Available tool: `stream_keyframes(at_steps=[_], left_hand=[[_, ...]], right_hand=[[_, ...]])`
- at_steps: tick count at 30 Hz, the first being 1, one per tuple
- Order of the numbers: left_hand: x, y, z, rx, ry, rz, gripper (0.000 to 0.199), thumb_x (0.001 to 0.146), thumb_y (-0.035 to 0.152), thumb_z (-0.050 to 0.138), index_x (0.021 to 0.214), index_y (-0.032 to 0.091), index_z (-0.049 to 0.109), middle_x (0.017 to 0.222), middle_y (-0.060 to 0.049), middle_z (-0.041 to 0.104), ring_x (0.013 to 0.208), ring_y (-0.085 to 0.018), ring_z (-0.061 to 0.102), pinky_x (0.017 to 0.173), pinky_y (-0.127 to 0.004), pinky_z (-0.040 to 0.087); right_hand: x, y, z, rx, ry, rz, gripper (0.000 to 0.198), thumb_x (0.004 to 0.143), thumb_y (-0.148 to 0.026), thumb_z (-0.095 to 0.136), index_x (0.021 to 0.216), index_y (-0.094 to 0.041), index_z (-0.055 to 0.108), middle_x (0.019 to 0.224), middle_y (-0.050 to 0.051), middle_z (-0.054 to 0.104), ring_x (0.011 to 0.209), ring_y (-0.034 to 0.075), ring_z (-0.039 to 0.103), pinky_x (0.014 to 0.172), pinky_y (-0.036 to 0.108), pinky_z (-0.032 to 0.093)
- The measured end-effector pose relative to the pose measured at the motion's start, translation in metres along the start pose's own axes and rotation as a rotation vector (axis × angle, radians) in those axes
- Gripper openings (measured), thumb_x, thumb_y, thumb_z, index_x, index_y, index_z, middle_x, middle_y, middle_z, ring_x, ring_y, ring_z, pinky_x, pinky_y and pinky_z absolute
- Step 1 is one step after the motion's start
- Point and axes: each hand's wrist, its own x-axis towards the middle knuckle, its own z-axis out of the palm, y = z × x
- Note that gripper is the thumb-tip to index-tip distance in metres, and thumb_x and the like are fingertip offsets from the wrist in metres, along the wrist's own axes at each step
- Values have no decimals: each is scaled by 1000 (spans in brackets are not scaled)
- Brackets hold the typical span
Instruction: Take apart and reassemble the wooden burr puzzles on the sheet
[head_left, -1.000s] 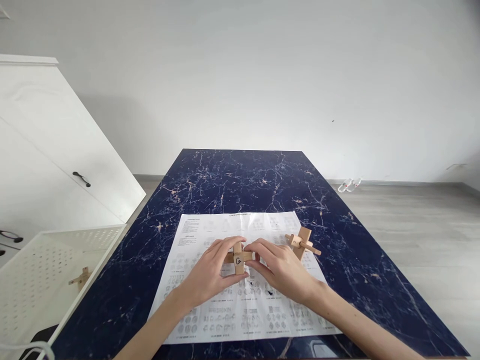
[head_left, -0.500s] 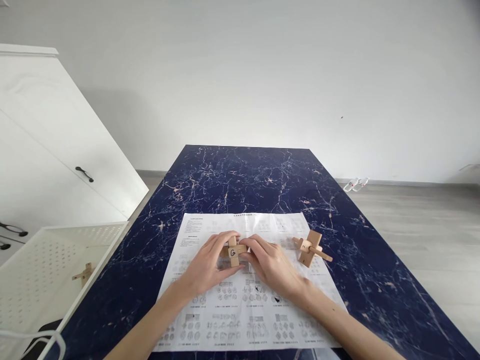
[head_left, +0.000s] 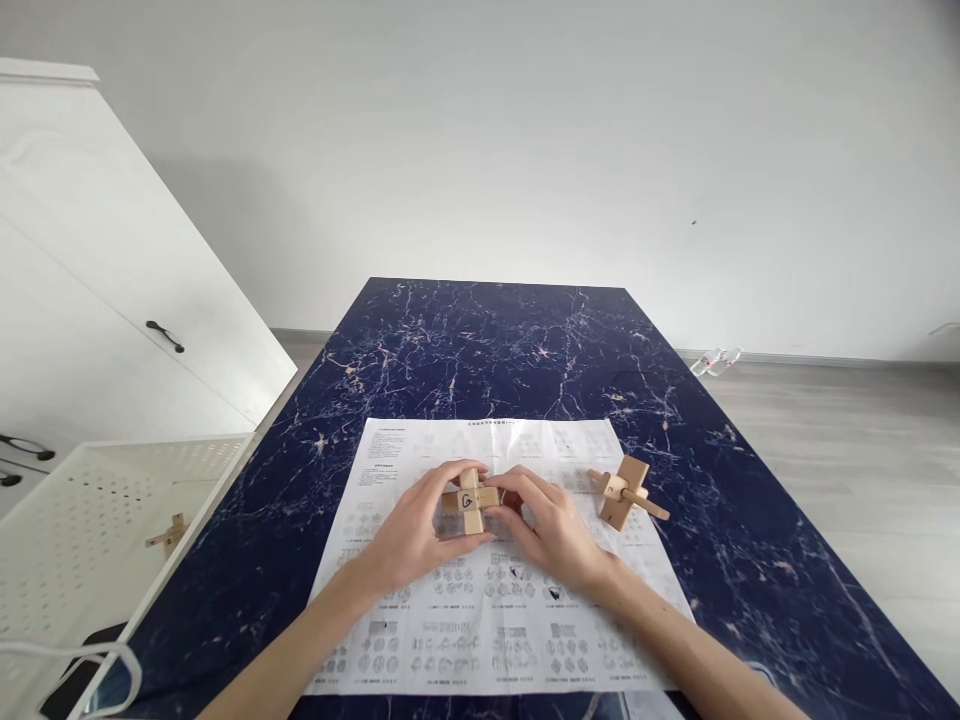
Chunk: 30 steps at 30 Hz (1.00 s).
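A wooden interlocking burr puzzle (head_left: 469, 500), cross-shaped and marked with a letter G on its front face, sits low over the printed sheet. My left hand (head_left: 416, 525) curves around it, fingers at the top and thumb along the bottom. On the other side, my right hand (head_left: 551, 530) has its fingertips and thumb at the end of the bar that sticks out to the right. The sheet (head_left: 420, 450), covered in small diagrams, lies beneath both hands. To the right of my right hand, a second wooden puzzle (head_left: 624, 492) with numbers on its pieces rests on the sheet's edge.
The sheet lies on a dark blue marbled table (head_left: 480, 350). At the left stands a white perforated basket (head_left: 67, 540) with a wooden puzzle piece (head_left: 171, 535) and a white cable (head_left: 90, 650). A white cabinet (head_left: 112, 270) is behind it. Two clear bottles (head_left: 716, 362) are on the floor.
The fingers of my right hand have loosened slightly around the bar's end, showing more of it. My left hand keeps its hold. The whole view has shifted a little.
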Motion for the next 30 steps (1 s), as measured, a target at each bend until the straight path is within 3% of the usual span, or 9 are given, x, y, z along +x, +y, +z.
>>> stream_keyframes(at_steps=[8, 21, 30], left_hand=[[-3, 2, 2, 46, -21, 32, 62, 96, 51, 77, 148, 35, 48, 147, -10, 64, 131, -34, 65, 104, -54, 60], [-4, 8, -2, 5, -71, -2, 63, 93, 52, 79, 147, 36, 51, 146, -9, 64, 129, -33, 66, 103, -51, 60], [-4, 4, 5, -7, 33, 101, 62, 98, 44, 76, 151, 36, 46, 148, -9, 62, 133, -32, 65, 107, -50, 59]], right_hand=[[-1, -7, -2, 187, -69, 197, 15, 106, -31, 59, 118, -21, 62, 93, 5, 75, 73, 18, 66, 64, 31, 53], [-2, -13, -2, 216, -59, 144, 7, 109, -28, 52, 107, -23, 57, 98, 6, 73, 81, 19, 66, 72, 35, 55], [-3, -9, 1, 203, -35, 124, 11, 110, -29, 53, 119, -23, 57, 106, 8, 75, 88, 21, 71, 77, 36, 59]])
